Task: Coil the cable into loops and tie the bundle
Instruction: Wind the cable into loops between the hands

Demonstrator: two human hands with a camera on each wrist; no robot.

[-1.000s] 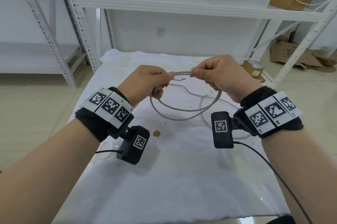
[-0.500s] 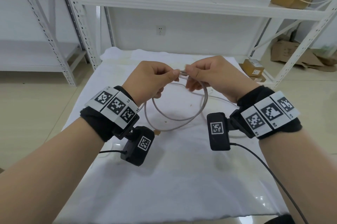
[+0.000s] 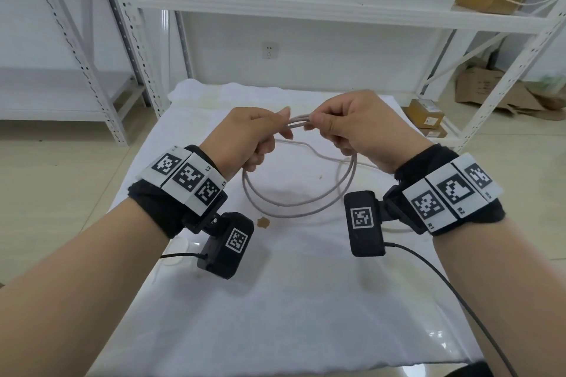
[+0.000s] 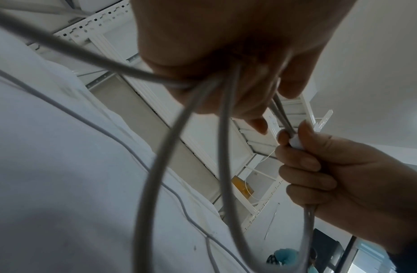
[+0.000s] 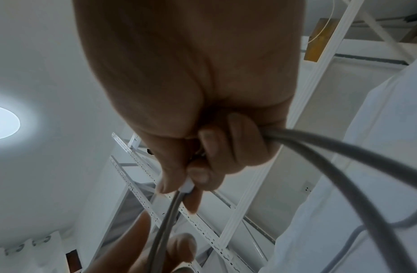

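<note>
Second loop now gathered; left hand [image 3: 245, 137] and right hand [image 3: 352, 128] pinch charging cable [image 3: 294, 205] strands. Coiling continues; next, draw in slack.

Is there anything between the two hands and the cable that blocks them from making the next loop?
Nothing visible does. The left hand and right hand both already grip the grey cable directly, its loops hanging free above the white cloth.

Apparently L1, L2; R1, R2 on wristband tags [image 3: 183, 176].
</note>
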